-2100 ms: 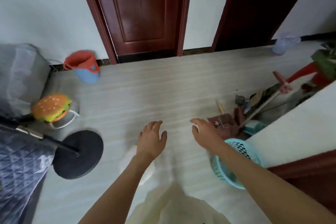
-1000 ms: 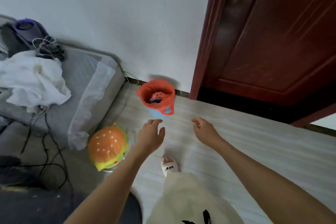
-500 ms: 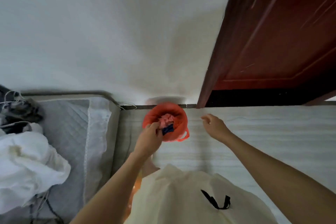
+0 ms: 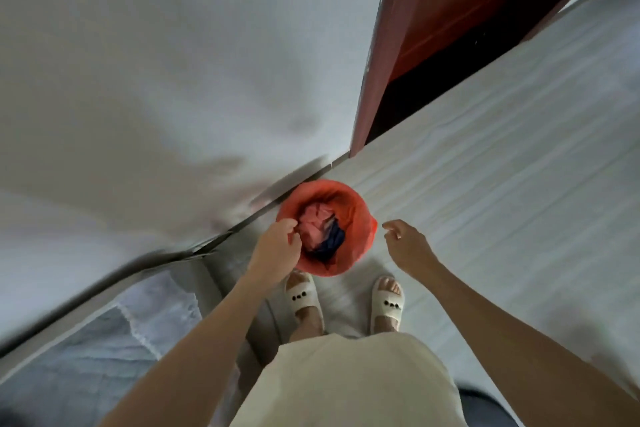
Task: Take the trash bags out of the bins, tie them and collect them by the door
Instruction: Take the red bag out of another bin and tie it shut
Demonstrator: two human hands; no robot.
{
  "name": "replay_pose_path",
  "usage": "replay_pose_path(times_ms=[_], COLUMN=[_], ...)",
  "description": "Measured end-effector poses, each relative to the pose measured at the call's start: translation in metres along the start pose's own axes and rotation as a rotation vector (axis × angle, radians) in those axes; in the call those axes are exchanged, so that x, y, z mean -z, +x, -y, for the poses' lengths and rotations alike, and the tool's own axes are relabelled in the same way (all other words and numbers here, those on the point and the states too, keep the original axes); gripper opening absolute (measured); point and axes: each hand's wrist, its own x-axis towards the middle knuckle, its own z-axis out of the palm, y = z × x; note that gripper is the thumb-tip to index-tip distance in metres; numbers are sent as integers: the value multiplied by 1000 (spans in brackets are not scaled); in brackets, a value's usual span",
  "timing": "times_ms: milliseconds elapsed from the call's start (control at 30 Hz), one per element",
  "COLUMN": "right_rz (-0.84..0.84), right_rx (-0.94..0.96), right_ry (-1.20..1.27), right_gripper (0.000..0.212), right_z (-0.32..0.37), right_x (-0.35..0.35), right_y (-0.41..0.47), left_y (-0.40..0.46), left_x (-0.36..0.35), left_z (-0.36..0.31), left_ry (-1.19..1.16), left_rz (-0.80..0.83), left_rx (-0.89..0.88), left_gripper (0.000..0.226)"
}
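The red bag (image 4: 356, 215) is in place, lining the bin on the floor (image 4: 485, 184) at the wall, just left of the door (image 4: 467, 10); pink and dark waste lies inside. The left hand (image 4: 277, 246) is at the near-left rim, fingers curled and apparently pinching the bag edge. The right hand (image 4: 405, 243) hangs just right of the bin, fingers relaxed, holding nothing. Judged status: removal is only starting. Lifting out, tying and carrying to the door remain. No tied bags are in view.
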Motion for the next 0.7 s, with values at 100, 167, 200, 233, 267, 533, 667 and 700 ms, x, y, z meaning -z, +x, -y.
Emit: replay_pose_path(times_ms=[100,167,200,233,267,533,667,700], right_rz=[8,-7,-30,-63,-106,-389,-438,-463], right_rx=[-23,-7,7,35,73,534,653,683], right_ry=[-15,-56,-72,-93,-117,-528,-561,-545], right_gripper=[37,37,37,37,36,44,43,39], right_z=[-19,-43,-50,-60,-66,-77,-77,-81], right_x=[-27,-54,-62,-75,-87,-145,-150,-153], right_y=[27,63,77,98,121,285,321,327], left_y=[17,43,55,73,93,239,278,285], left_x=[-23,-54,-63,-80,-94,-164,-176,-181], left_z=[13,30,35,46,54,92,100,103], left_ry=[-36,-11,3,13,24,342,339,311], left_rz=[14,11,-4,-30,-58,-468,-501,-522], left_rx=[42,17,5,-16,-30,-237,-210,-243], left_gripper=[32,35,36,36,35,45,54,51])
